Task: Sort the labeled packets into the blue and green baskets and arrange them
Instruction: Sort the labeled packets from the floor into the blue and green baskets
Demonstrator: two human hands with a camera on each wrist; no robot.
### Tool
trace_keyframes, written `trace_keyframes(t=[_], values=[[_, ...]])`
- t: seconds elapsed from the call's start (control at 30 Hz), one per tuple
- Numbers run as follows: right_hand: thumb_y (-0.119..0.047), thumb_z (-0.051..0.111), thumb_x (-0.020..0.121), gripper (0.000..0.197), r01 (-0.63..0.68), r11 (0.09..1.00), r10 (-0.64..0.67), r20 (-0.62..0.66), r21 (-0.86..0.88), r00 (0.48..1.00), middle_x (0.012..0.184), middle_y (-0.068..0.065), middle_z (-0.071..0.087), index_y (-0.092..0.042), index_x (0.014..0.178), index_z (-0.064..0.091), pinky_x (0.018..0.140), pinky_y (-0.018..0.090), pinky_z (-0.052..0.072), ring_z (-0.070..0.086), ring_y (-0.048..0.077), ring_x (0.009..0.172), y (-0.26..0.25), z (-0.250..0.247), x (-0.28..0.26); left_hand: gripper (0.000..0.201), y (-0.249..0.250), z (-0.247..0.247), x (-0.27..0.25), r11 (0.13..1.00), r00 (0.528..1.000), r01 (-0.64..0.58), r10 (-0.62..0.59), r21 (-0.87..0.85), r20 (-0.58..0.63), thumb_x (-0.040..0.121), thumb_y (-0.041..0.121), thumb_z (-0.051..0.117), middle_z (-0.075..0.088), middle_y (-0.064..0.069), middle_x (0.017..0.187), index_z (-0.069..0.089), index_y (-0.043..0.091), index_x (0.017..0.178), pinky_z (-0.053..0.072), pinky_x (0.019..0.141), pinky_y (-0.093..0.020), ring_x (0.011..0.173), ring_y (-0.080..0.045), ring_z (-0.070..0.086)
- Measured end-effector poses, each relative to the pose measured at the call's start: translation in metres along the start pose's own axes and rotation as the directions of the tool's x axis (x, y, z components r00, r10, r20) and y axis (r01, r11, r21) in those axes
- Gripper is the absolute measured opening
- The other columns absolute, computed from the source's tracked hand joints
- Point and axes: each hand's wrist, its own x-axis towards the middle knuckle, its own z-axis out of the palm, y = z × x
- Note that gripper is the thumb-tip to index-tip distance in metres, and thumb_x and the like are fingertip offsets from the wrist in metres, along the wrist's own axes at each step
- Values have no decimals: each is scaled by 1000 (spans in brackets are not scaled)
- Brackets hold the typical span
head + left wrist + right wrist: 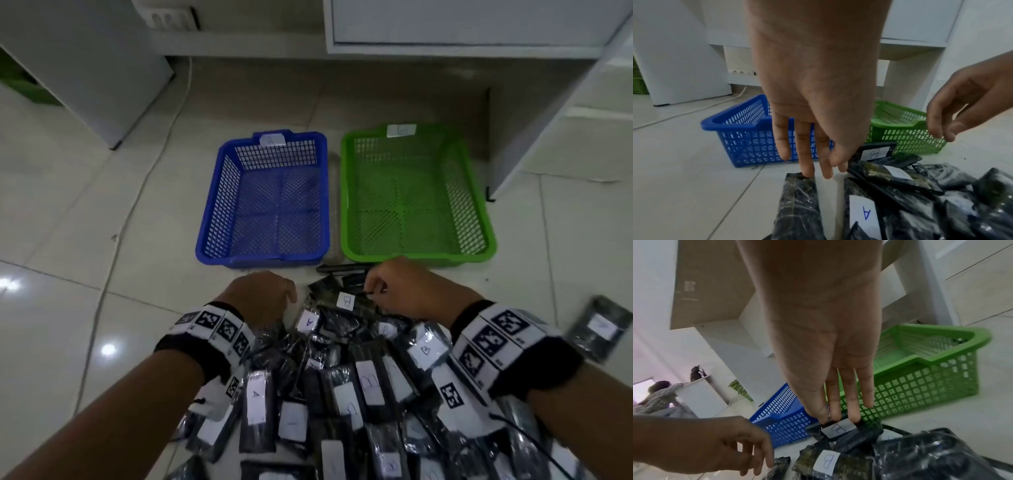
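The blue basket (209, 202) and the green basket (479, 202) stand side by side on the floor, both with nothing in them. In front of them lies a pile of black packets (342, 394) with white A and B labels. My left hand (263, 294) hangs over the pile's left front with straight fingers (807, 168), one tip touching the end of a black packet (799, 203). My right hand (394, 284) reaches down to the far edge of a packet labelled B (838, 429). The left wrist view shows nothing between its thumb and fingers.
One packet (603, 329) lies apart at the right. A white cable (144, 192) runs across the tiles on the left. White cabinets (102, 68) stand behind and to the right of the baskets. A person (659, 394) sits in the far background.
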Motion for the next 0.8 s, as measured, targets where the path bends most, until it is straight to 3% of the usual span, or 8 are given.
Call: trace_keyframes(t=[0.13,0.2,0.33,0.4,0.47,0.57,0.67,0.8], values=[[-20,63,91,20,21,991,-15,39,-134,999,112,3,68,-16,108,72,92,36,53,64,19,100,8,13,17,17,7,15,14,1000,999,10,-10,-1,-37,92,40,56,66,1,112,64,32,105,52,94,-43,107,-24,62],[-21,63,91,21,47,989,-40,56,-140,998,112,5,68,-14,109,71,91,38,54,65,21,100,9,19,20,34,14,23,16,999,998,36,-34,37,-52,91,56,58,64,-2,110,64,26,107,52,92,-40,106,-25,61],[-17,62,89,18,93,979,-83,62,-179,995,89,15,69,-2,91,71,77,42,56,66,29,82,6,31,28,61,28,40,14,992,993,101,-96,81,-64,87,69,59,63,-9,112,63,14,114,52,91,-40,106,-29,60],[-16,60,89,18,98,973,-90,46,-210,995,77,14,61,-2,78,63,70,41,55,62,31,74,6,39,32,69,31,51,14,989,989,131,-126,69,-77,82,78,57,62,-8,114,63,15,110,51,92,-43,110,-30,59],[-18,59,90,17,94,965,-88,36,-243,995,78,9,56,-5,79,58,67,39,53,59,29,74,6,47,36,69,33,58,13,982,980,182,-176,57,-94,81,81,52,62,-6,118,62,19,108,45,97,-48,116,-30,56],[-26,63,91,21,94,950,-80,58,-297,995,101,11,60,-6,97,59,73,33,47,59,28,97,6,60,39,66,36,64,9,973,969,232,-232,-16,-80,82,77,54,59,-5,127,59,20,116,36,102,-56,126,-31,48],[-38,67,89,40,82,932,-70,45,-354,997,121,11,52,-8,113,58,93,41,47,41,30,122,5,73,40,52,32,69,3,958,962,234,-253,-163,-106,79,74,57,59,1,118,57,26,99,37,96,-58,117,-27,52],[-42,72,84,51,69,949,-69,9,-307,998,124,11,48,-11,121,55,97,45,47,34,31,127,4,87,42,28,19,69,-16,900,948,184,-268,-395,-170,88,59,63,63,12,101,56,32,93,46,96,-46,103,-19,59]])
